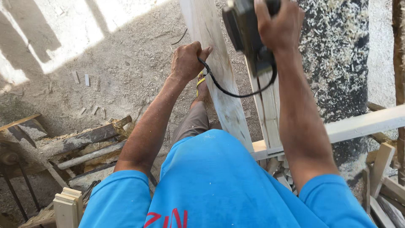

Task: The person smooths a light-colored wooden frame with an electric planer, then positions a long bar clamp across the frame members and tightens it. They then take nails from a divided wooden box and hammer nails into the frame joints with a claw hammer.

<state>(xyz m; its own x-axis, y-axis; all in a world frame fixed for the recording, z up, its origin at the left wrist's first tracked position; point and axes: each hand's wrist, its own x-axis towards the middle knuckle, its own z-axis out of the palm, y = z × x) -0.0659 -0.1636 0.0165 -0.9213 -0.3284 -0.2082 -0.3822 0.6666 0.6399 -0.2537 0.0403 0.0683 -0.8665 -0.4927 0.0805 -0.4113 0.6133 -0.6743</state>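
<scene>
The sawdust-covered ground (122, 63) takes up most of your view, open and sunlit to the upper left, with only a few small wood offcuts (81, 78) scattered on it. That is the widest free room around you. To your right a dark heap strewn with wood shavings (337, 55) closes that side, and a pale crossbar (363, 123) runs across in front of it.

The long pale plank (219, 76) slants away from your body toward the top edge, its near end passing beside your blue shirt (215, 181). A second narrower board (268, 109) lies just beside it on the right, meeting a wooden frame corner (259, 148). At lower left, old timbers and a pipe (90, 155) crowd the ground, with a pale wooden block (67, 207) at the bottom edge.

Your right hand (278, 25) is closed around the handle of the black power tool (247, 29), held above the boards. Your left hand (188, 61) is curled shut on the tool's black cord (230, 90), resting against the plank's left edge; the cord loops down and back up to the tool. Your foot in a yellow sandal (201, 84) stands just left of the plank.
</scene>
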